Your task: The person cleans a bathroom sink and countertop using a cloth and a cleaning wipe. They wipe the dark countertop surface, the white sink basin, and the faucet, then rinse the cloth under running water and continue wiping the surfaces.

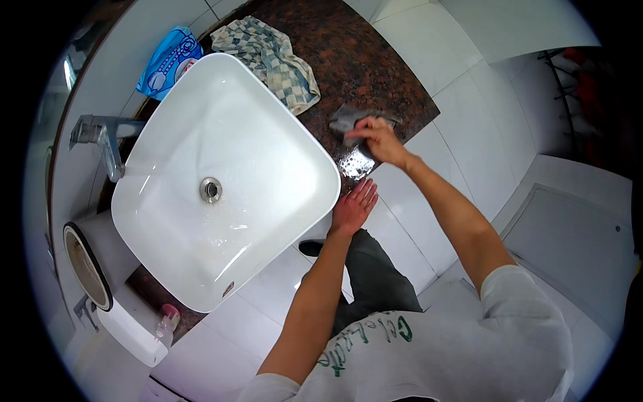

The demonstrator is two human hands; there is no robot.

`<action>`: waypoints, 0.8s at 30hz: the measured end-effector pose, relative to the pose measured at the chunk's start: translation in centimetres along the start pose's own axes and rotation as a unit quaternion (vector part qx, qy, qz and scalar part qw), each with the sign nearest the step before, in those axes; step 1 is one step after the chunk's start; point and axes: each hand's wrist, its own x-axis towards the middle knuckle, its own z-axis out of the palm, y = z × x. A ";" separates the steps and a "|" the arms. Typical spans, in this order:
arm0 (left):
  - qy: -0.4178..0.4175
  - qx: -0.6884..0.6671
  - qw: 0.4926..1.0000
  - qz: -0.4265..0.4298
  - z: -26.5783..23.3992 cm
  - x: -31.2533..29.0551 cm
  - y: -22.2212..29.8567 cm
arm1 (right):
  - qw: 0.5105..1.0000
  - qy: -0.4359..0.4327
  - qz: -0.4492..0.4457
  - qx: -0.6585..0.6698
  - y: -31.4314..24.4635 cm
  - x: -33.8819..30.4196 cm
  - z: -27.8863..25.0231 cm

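Note:
My right hand (pixel 380 139) is closed on a dark grey cloth (pixel 345 120), which lies against the reddish-brown granite counter (pixel 395 84) close to its near edge. Some of the cloth is blurred by motion. Just below it, a patch of water (pixel 355 165) shines on the stone. My left hand (pixel 355 209) is at the counter's edge beside the sink's right corner, fingers stretched out and holding nothing. The white square sink (pixel 268 167) stands on the counter to the left of both hands, a metal drain in its bottom.
A crumpled checked cloth (pixel 274 60) lies behind the sink, near a blue packet (pixel 171 61). A chrome faucet (pixel 107 137) rises at the sink's left. A white toilet tank with its lid off (pixel 87 268) and a pink-capped clear bottle (pixel 167 321) are at lower left.

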 end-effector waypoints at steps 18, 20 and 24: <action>-0.084 -0.170 0.979 0.079 -1.3 0.2 0.6 | 0.779 0.206 0.248 0.537 3.6 -5.6 -9.8; -0.085 -0.165 0.980 0.075 -1.1 0.5 0.3 | 0.887 0.253 0.212 0.322 9.9 -4.0 -10.7; -0.095 -0.153 0.980 0.088 -0.5 0.0 0.0 | 0.935 0.341 0.030 -0.096 12.0 -2.3 -5.2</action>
